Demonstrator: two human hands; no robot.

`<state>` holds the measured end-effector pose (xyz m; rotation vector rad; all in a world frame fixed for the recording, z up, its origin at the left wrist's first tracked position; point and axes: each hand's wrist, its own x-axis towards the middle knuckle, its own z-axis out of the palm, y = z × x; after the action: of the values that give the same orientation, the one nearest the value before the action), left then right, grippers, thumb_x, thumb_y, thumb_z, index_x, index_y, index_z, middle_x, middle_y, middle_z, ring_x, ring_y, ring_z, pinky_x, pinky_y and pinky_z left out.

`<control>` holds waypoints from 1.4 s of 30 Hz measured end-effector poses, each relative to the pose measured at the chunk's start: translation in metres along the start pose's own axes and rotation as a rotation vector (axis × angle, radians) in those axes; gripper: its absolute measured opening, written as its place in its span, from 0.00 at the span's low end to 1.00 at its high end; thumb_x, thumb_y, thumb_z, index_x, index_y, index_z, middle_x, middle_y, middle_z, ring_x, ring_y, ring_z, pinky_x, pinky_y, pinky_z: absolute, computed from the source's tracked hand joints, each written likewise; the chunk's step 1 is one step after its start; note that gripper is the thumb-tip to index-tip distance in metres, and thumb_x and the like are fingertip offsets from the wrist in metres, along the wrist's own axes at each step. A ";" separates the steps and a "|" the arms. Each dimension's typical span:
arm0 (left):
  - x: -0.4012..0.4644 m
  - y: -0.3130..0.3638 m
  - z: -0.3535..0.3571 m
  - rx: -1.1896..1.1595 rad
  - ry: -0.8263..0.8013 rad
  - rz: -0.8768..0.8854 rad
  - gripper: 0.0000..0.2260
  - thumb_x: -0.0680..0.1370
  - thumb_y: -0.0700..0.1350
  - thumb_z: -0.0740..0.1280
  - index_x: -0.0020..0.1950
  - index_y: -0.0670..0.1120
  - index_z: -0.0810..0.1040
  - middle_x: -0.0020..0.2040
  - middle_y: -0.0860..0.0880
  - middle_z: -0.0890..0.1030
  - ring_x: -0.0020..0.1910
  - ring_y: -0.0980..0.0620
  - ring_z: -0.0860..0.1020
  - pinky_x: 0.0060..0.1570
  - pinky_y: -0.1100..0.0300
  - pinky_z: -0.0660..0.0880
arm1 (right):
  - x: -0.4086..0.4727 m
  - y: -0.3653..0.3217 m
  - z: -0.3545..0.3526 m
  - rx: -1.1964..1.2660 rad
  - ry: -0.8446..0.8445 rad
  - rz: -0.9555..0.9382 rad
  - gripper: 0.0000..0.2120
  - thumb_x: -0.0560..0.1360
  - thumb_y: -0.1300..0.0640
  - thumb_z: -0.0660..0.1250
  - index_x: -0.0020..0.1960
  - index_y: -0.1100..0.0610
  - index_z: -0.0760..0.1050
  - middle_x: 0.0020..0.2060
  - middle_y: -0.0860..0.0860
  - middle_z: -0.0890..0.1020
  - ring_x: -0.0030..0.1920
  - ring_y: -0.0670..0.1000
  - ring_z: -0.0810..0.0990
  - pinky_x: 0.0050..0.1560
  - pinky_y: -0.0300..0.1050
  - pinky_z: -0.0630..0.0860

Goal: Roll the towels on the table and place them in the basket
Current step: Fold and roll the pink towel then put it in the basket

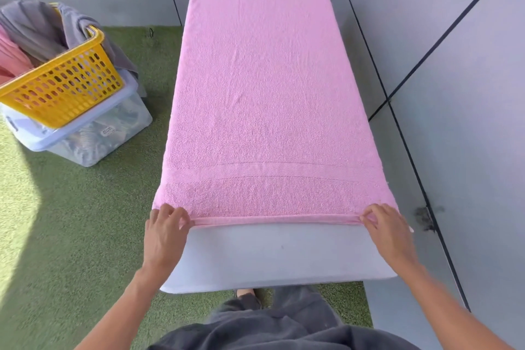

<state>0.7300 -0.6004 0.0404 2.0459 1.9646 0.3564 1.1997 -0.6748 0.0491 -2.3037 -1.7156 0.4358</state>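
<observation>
Both hands, left hand [164, 224] and right hand [382, 224], pinch the pink towel's [261, 88] near hem corners, ready to start an even roll up the table [281, 253].

You're standing on green artificial turf [93, 221], with a bright patch of sunlight [17, 199] falling across it at your left. Pale grey wall panels [468, 94] split by dark seams close in ahead and on your right.
</observation>
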 end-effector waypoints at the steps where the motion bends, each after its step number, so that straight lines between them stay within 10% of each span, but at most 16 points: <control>1: -0.006 0.003 0.002 0.024 0.030 0.041 0.06 0.71 0.39 0.75 0.43 0.44 0.79 0.41 0.48 0.76 0.41 0.48 0.71 0.38 0.52 0.74 | -0.004 0.000 0.003 0.062 0.013 0.019 0.03 0.76 0.57 0.67 0.45 0.50 0.74 0.40 0.48 0.78 0.44 0.52 0.76 0.44 0.50 0.73; 9: -0.029 -0.005 0.013 0.002 0.054 0.253 0.15 0.70 0.31 0.72 0.55 0.41 0.77 0.54 0.43 0.74 0.49 0.44 0.74 0.49 0.47 0.78 | -0.011 0.023 0.015 0.012 0.040 -0.107 0.15 0.71 0.58 0.74 0.56 0.54 0.76 0.51 0.47 0.73 0.54 0.53 0.72 0.60 0.45 0.65; 29: -0.014 -0.029 0.008 0.020 0.065 0.170 0.11 0.74 0.31 0.68 0.55 0.39 0.75 0.49 0.43 0.77 0.47 0.44 0.73 0.46 0.47 0.77 | -0.008 0.019 0.013 -0.068 0.140 -0.041 0.10 0.74 0.69 0.66 0.54 0.61 0.79 0.48 0.54 0.79 0.51 0.58 0.78 0.54 0.54 0.74; 42: 0.029 -0.047 -0.034 -0.144 -0.458 -0.109 0.07 0.75 0.42 0.72 0.46 0.52 0.76 0.42 0.53 0.81 0.39 0.56 0.81 0.37 0.61 0.77 | 0.046 0.020 -0.039 0.001 -0.480 0.105 0.09 0.70 0.66 0.72 0.38 0.53 0.79 0.34 0.47 0.81 0.37 0.47 0.78 0.37 0.33 0.70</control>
<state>0.6753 -0.5688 0.0548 1.7331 1.7046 -0.0002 1.2444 -0.6367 0.0732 -2.4346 -1.7829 1.0839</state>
